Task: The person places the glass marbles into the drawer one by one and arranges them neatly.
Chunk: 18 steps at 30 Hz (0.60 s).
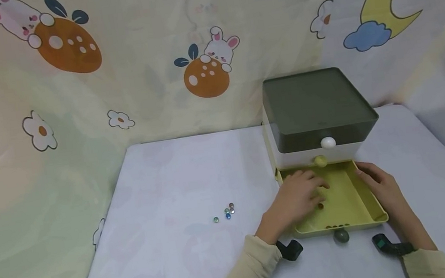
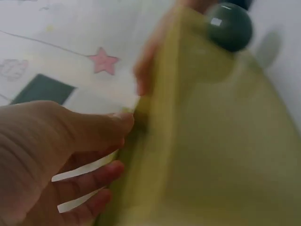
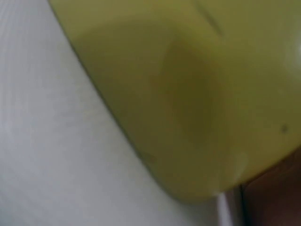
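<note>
A yellow drawer [image 1: 343, 198] is pulled out from the bottom of a small drawer cabinet [image 1: 317, 102]. Over its left side, my left hand [image 1: 300, 194] reaches in with loosely bent fingers. The left wrist view shows that hand's thumb [image 2: 101, 127] and fingers apart, nothing visible between them. My right hand [image 1: 383, 185] grips the drawer's right wall, thumb over the rim; its fingers are partly hidden. One small reddish-brown bead [image 1: 320, 206] lies inside near the left hand. Several dark beads [image 1: 337, 226] are by the front wall.
Several small shiny beads [image 1: 227, 213] lie on the white tabletop [image 1: 179, 259] left of the drawer. A dark green ball knob [image 1: 341, 236] sticks out from the drawer's front. White and yellow knobs [image 1: 320, 161] mark the drawers above. A patterned cloth [image 1: 147, 88] hangs behind.
</note>
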{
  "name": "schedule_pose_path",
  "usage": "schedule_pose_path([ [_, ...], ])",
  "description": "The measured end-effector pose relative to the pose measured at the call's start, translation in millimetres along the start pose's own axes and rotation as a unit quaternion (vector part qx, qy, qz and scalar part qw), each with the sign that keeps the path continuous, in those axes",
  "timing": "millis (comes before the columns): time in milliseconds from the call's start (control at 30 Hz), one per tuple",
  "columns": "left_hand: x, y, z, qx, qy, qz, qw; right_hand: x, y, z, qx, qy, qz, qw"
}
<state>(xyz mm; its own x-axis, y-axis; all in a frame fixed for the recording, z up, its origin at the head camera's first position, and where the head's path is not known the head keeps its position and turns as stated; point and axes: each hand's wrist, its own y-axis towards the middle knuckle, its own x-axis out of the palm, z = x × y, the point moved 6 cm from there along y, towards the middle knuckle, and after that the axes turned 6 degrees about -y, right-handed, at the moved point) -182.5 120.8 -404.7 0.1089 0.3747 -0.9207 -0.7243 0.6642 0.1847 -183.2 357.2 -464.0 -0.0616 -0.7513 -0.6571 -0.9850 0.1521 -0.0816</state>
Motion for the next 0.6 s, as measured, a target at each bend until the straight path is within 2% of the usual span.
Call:
schedule_pose_path([
  [100,-13.7,-5.7,-1.5,0.018,-0.021,0.007,0.9996,0,-0.3,1,-0.001,0.006,0.002,1.0],
  [233,-29.7,-20.1,-7.0,0.027,-0.064,0.013,0.9975,1,-0.8,4,0.004,0.009,0.004,0.9999],
  [400,-46.8,-41.7,-19.5,0.004,-0.106,0.03,0.9939,2,-0.4,3,0.014,0.01,-0.002,0.9998],
  [600,-53.5,-65.6,-35.6,-0.014,-0.129,0.068,0.9892,2,0.4,0,0.012,0.012,-0.002,0.9999],
])
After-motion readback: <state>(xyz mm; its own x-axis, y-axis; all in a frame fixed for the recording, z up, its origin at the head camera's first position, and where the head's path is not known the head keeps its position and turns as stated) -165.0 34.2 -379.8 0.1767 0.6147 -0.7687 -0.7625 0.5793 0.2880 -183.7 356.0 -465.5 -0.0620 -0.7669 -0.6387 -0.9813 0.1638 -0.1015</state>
